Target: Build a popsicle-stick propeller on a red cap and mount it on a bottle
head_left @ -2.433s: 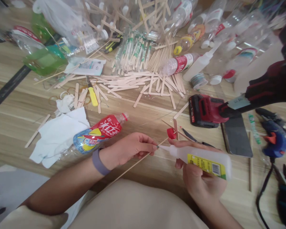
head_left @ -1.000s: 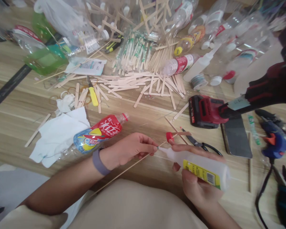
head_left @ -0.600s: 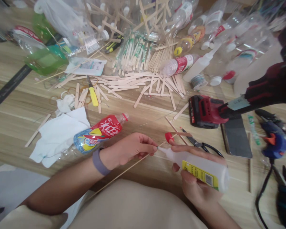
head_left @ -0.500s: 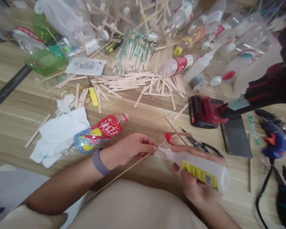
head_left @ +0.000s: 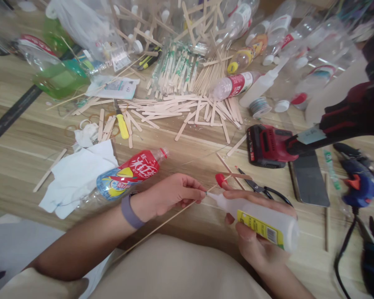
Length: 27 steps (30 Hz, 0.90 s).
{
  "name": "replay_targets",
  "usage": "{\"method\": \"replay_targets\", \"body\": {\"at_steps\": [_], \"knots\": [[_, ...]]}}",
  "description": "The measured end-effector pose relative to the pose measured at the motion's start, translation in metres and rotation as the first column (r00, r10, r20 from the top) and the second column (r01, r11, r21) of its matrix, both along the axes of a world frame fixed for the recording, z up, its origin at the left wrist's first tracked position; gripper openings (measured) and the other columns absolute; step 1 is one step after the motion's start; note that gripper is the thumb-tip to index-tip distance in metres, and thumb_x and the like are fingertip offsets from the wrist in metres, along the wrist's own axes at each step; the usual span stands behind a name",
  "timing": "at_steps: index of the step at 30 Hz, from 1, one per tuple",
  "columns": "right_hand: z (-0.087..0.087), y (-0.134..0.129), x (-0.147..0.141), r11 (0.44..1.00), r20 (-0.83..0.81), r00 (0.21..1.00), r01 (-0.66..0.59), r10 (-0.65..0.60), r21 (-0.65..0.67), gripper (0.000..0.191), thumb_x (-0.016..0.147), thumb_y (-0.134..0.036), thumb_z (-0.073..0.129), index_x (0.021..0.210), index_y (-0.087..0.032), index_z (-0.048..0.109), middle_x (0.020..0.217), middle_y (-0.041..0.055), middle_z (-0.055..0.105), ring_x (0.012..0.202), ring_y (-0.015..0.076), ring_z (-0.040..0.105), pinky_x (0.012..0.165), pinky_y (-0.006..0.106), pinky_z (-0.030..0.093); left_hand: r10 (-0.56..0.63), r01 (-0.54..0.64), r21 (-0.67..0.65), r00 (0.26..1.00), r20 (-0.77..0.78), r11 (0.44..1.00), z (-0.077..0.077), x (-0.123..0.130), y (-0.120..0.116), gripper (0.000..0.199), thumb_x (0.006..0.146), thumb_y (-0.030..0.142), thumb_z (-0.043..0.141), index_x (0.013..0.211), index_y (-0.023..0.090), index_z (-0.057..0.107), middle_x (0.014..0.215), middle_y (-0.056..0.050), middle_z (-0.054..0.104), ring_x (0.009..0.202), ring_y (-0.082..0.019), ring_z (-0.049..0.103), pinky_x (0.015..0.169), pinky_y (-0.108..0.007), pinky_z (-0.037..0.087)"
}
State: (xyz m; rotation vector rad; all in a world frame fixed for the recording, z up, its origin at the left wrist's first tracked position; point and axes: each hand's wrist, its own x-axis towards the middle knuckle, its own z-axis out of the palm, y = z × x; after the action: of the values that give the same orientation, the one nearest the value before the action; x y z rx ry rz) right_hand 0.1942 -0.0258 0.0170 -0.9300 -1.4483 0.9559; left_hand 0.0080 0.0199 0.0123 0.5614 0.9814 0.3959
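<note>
Over the table [head_left: 15, 166], our left hand [head_left: 176, 193] pinches a stick [head_left: 160, 227]; our right hand [head_left: 262, 250] grips a squeeze bottle [head_left: 260, 222], nozzle [head_left: 214, 197] seemingly dabbing the stick; we next need steadiness.

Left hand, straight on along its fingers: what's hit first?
Beyond the thin, pale wooden stick it pinches, the left hand would probably meet the translucent white plastic squeeze bottle, nozzle first. The tip appears right at the fingertips; whether they touch is unclear.
</note>
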Motion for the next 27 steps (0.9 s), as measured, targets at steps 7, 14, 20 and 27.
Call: {"method": "replay_targets", "body": {"at_steps": [7, 14, 20, 27], "knots": [[-0.0009, 0.0000, 0.0015, 1.000, 0.046, 0.999, 0.015, -0.015, 0.003, 0.032, 0.084, -0.031, 0.070, 0.112, -0.029, 0.055, 0.098, 0.0077, 0.072, 0.079, 0.0260, 0.071, 0.039, 0.030, 0.052, -0.004, 0.004, 0.008, 1.000, -0.023, 1.000, 0.0013, -0.0002, 0.0003, 0.011, 0.066, 0.021, 0.074, 0.073, 0.015, 0.067, 0.057, 0.006, 0.055, 0.047, -0.005, 0.039, 0.046, -0.021, 0.027], [-0.0012, 0.0007, 0.0014, 1.000, 0.012, 1.000, -0.005, 0.005, 0.018, 0.032, 0.086, -0.027, 0.070, 0.114, -0.028, 0.056, 0.100, 0.0074, 0.072, 0.084, 0.0255, 0.071, 0.041, 0.030, 0.051, -0.008, 0.008, 0.009, 1.000, -0.013, 1.000, 0.0002, 0.0000, 0.0003, 0.005, 0.069, 0.016, 0.070, 0.073, 0.015, 0.067, 0.055, 0.006, 0.055, 0.045, -0.004, 0.038, 0.047, -0.021, 0.028], [-0.0023, 0.0013, 0.0011, 0.999, -0.029, 1.000, -0.012, 0.013, 0.035, 0.036, 0.083, -0.019, 0.072, 0.114, -0.026, 0.056, 0.100, 0.0064, 0.072, 0.087, 0.0251, 0.071, 0.047, 0.030, 0.052, -0.008, 0.008, 0.024, 1.000, 0.003, 1.000, -0.0008, -0.0007, -0.0001, 0.009, 0.067, 0.018, 0.072, 0.074, 0.014, 0.067, 0.055, 0.006, 0.054, 0.046, -0.004, 0.038, 0.045, -0.020, 0.026], [-0.0015, 0.0014, 0.0017, 0.998, 0.012, 0.999, -0.037, 0.037, 0.049, 0.033, 0.086, -0.024, 0.069, 0.117, -0.025, 0.054, 0.102, 0.0082, 0.071, 0.086, 0.0238, 0.070, 0.047, 0.030, 0.054, -0.002, 0.002, 0.009, 1.000, 0.000, 1.000, 0.0000, 0.0001, -0.0001, 0.009, 0.067, 0.017, 0.072, 0.074, 0.014, 0.067, 0.055, 0.007, 0.054, 0.045, -0.004, 0.038, 0.045, -0.020, 0.026]]}}
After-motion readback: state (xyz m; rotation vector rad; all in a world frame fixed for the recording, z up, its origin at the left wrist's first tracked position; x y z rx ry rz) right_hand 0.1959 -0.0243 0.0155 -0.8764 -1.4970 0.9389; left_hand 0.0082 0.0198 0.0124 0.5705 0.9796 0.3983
